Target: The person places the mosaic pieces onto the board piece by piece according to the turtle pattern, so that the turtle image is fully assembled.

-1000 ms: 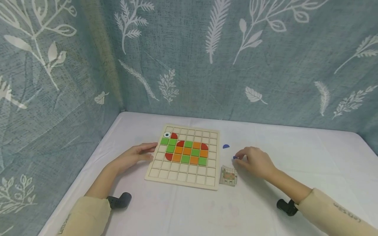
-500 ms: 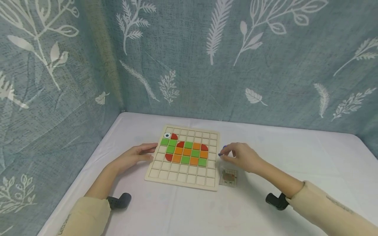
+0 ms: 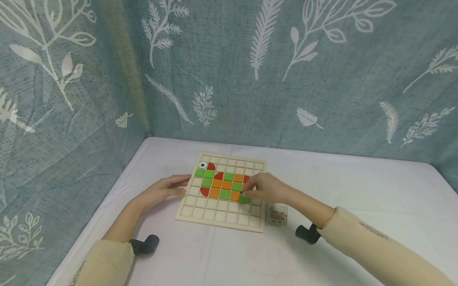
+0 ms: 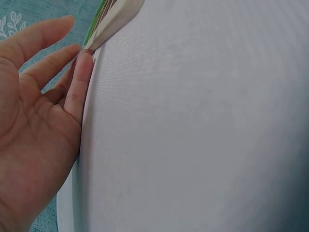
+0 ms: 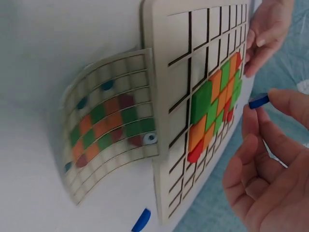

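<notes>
A wooden grid board (image 3: 219,215) lies on the white table and carries a pattern of green, orange and red tiles (image 3: 225,185), with a white eye tile at its far left. My left hand (image 3: 177,185) rests flat on the table, its straight fingers (image 4: 83,72) touching the board's left edge (image 4: 115,17). Over the right side of the board, my right hand (image 3: 250,190) pinches a small blue piece (image 5: 259,100) between thumb and fingertips, just above the tiles (image 5: 212,113).
A curled pattern card (image 3: 277,214) (image 5: 108,133) lies against the board's near right corner. A second blue piece (image 5: 141,220) lies on the table beside the board. Leaf-printed blue cloth walls close off the back and left. The white tablecloth (image 3: 375,190) stretches to the right.
My right hand has carried the blue piece leftward from the table beside the card to above the board's right columns. The left hand has stayed put.
</notes>
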Demonstrator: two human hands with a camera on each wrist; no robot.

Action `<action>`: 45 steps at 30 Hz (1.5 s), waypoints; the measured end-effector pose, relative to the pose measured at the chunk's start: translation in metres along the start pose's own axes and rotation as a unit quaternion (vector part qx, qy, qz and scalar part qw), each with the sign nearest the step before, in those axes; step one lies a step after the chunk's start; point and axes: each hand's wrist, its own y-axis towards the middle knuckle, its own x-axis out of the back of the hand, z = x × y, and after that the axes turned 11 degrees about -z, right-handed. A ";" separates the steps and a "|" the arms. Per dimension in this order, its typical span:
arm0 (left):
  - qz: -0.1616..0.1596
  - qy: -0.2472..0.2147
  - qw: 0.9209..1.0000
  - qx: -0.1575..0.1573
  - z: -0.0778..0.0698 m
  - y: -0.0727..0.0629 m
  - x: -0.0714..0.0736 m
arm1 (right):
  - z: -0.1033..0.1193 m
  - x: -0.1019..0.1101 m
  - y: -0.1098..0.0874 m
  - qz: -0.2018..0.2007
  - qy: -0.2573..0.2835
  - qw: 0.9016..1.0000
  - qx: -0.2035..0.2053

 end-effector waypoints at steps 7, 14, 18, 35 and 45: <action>-0.009 0.016 1.000 0.009 0.002 0.000 0.001 | 0.004 -0.008 0.016 0.041 0.036 0.998 0.008; -0.008 0.021 1.000 0.010 0.005 0.003 -0.001 | 0.013 -0.020 0.028 0.071 0.042 0.997 -0.005; -0.008 0.019 1.000 0.011 0.004 0.004 -0.001 | 0.020 -0.029 0.034 0.061 0.016 0.998 0.020; 0.000 0.019 1.000 -0.006 0.004 0.001 0.002 | 0.031 -0.066 0.050 0.051 -0.024 0.998 -0.010; 0.002 0.008 1.000 -0.017 0.005 0.002 0.002 | 0.034 -0.070 0.046 0.008 -0.031 0.999 0.025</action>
